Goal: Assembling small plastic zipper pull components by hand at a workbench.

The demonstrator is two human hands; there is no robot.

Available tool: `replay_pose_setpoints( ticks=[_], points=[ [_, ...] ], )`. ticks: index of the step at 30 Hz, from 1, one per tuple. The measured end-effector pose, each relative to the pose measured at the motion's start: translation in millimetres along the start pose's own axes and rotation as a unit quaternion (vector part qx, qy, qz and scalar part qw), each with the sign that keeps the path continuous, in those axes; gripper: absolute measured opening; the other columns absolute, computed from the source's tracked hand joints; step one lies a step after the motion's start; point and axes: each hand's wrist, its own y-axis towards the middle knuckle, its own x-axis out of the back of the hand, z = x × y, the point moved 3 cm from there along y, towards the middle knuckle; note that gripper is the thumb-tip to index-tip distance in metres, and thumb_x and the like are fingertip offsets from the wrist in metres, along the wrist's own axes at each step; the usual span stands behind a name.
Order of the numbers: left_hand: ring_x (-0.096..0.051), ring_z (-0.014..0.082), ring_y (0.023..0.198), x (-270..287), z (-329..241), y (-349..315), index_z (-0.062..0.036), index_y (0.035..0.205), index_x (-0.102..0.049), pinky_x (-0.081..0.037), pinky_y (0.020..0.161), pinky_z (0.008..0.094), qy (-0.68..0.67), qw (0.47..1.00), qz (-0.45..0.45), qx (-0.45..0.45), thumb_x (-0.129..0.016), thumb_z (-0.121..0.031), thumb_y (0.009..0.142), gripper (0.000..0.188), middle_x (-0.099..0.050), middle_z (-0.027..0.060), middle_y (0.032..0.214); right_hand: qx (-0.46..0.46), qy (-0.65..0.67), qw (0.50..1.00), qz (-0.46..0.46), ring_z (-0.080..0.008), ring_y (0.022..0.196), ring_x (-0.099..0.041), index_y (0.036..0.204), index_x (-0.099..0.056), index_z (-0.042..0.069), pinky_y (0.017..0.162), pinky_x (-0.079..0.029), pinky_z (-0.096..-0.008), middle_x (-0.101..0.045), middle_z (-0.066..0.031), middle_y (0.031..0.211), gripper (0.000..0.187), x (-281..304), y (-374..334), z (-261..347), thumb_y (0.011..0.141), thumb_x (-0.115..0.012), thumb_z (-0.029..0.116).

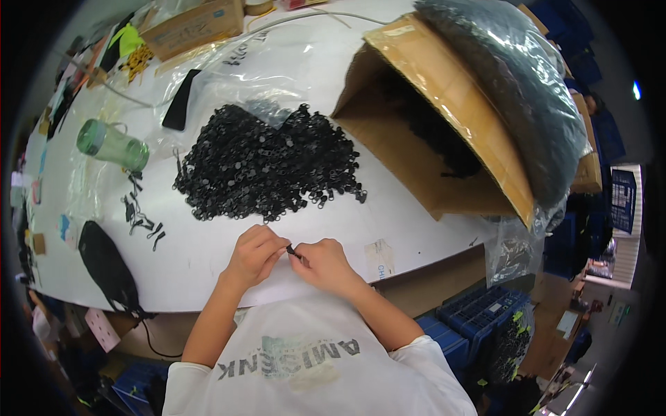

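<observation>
Close together at the table's near edge, my left hand (255,255) and my right hand (325,265) pinch a small black zipper pull (292,250) between their fingertips. Its details are too small to make out, and the fingers cover part of it. Just beyond my hands spreads a large heap of small black plastic pieces (267,163), some with loops. To the left lie several black corded pulls (139,215), loose on the white table (208,260).
A cardboard box (451,104) on its side, with dark contents, opens toward the heap at right. Leftward are a green bottle (111,144), a black pouch (107,263) and a black phone-like slab (182,100). Clear plastic bags (236,87) lie behind the heap. Blue crates (485,312) stand below right.
</observation>
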Motion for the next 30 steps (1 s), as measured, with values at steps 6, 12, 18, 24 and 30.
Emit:
replay_pose_setpoints(
  ticks=[6,12,18,24,30],
  points=[
    [-0.05,0.0289,0.062,-13.3,-5.8,-0.4,-0.0009,0.076,-0.057,-0.041,0.056,0.0378,-0.059,0.986,0.118,0.102,-0.064,-0.002,0.078,0.008,-0.053,0.012,0.068,0.13,-0.193,0.973,0.005,-0.029,0.05,-0.06,0.066,-0.06,0.006,0.05,-0.048,-0.0385,-0.059,-0.0107,0.054,0.023,-4.8,-9.0,-4.3,0.084,-0.06,0.02],
    [-0.048,0.0309,0.059,-1.5,12.7,-19.9,0.0006,0.069,-0.052,-0.04,0.055,0.0384,-0.063,0.991,0.084,0.079,-0.061,-0.002,0.081,0.016,-0.051,0.0133,0.064,0.155,-0.226,0.958,0.081,-0.0297,0.054,-0.061,0.067,-0.061,0.006,0.052,-0.048,-0.0404,-0.062,-0.0114,0.06,0.028,7.7,-15.5,9.7,0.087,-0.058,0.025],
    [-0.048,0.0359,0.059,12.9,13.8,-33.6,0.0005,0.07,-0.045,-0.039,0.055,0.04,-0.068,0.98,0.086,0.169,-0.054,-0.006,0.09,0.023,-0.048,0.0168,0.064,0.153,-0.165,0.97,0.087,-0.029,0.055,-0.061,0.072,-0.063,0.005,0.054,-0.049,-0.0387,-0.061,-0.014,0.061,0.027,-0.3,-20.8,-8.1,0.089,-0.057,0.026],
    [-0.055,0.0319,0.057,41.0,31.7,-61.4,-0.0038,0.086,-0.052,-0.041,0.054,0.0384,0.022,0.964,-0.098,0.247,-0.056,-0.005,0.086,0.005,-0.052,0.0139,0.06,0.057,0.362,0.905,-0.217,-0.0107,0.049,-0.051,0.081,-0.061,0.001,0.051,-0.047,-0.0254,-0.053,-0.0043,0.059,0.025,96.6,5.7,-82.7,0.094,-0.049,0.018],
    [-0.055,0.0227,0.056,97.6,60.7,-112.0,-0.0046,0.096,-0.055,-0.045,0.055,0.0342,0.12,0.824,-0.424,0.357,-0.063,-0.003,0.08,0.018,-0.057,0.0078,0.064,0.023,0.451,0.694,-0.561,-0.0157,0.073,-0.054,0.115,-0.058,0.001,0.063,-0.044,-0.0249,-0.059,-0.007,0.082,0.029,143.9,5.1,-129.4,0.096,-0.052,0.022]
  ],
)
